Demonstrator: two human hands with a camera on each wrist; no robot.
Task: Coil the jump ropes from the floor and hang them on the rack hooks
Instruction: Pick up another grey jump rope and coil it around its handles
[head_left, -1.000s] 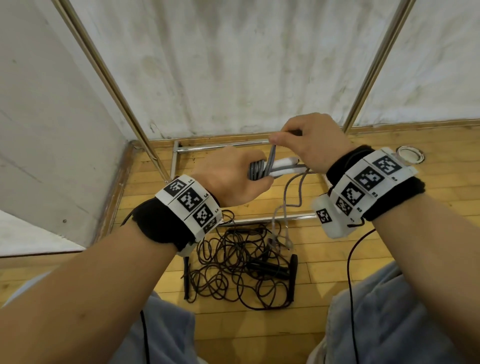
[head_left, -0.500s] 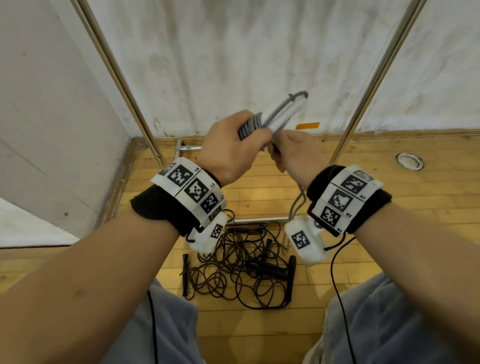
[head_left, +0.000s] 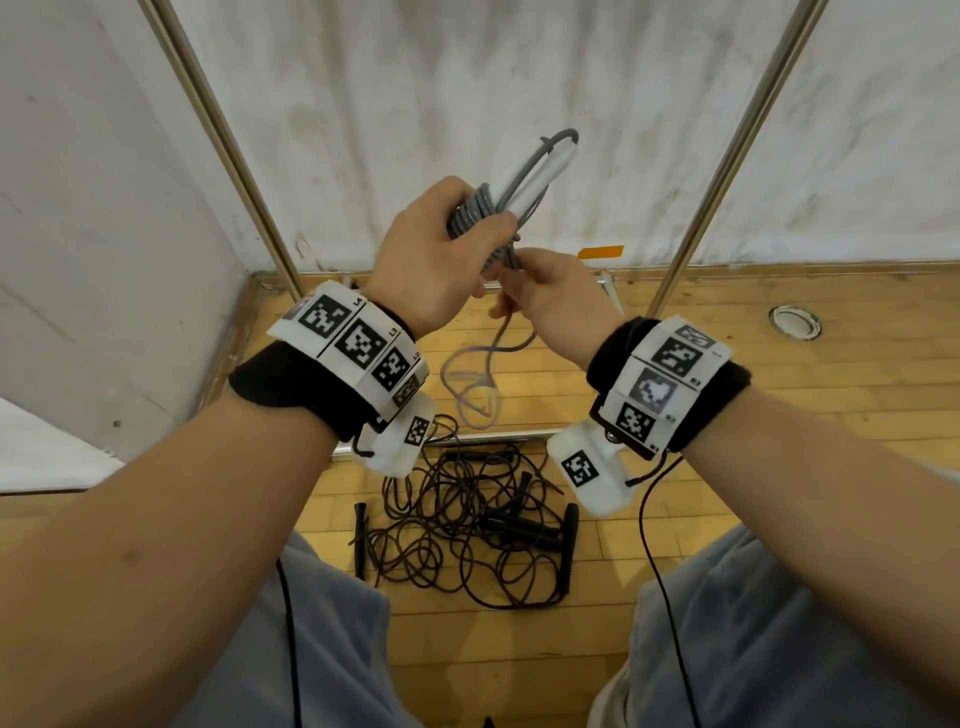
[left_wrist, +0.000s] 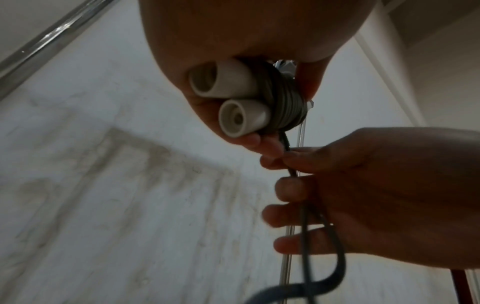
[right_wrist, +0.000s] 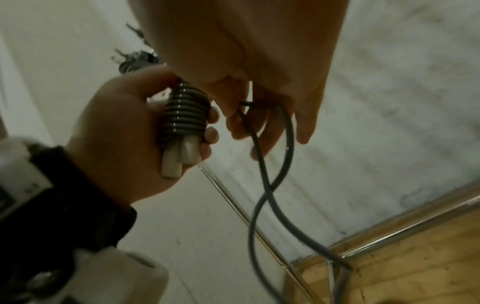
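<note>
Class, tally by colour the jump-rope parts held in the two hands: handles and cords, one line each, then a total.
white handles: 2
grey cord: 1
Total: 3

A bare corner of what looks like a gym or sports hall: pale strip-wood floor (head_left: 779, 415), stained white walls (head_left: 415, 104), a chrome tube rack (head_left: 727, 156) against them, black jump ropes (head_left: 467, 530) heaped below.
</note>
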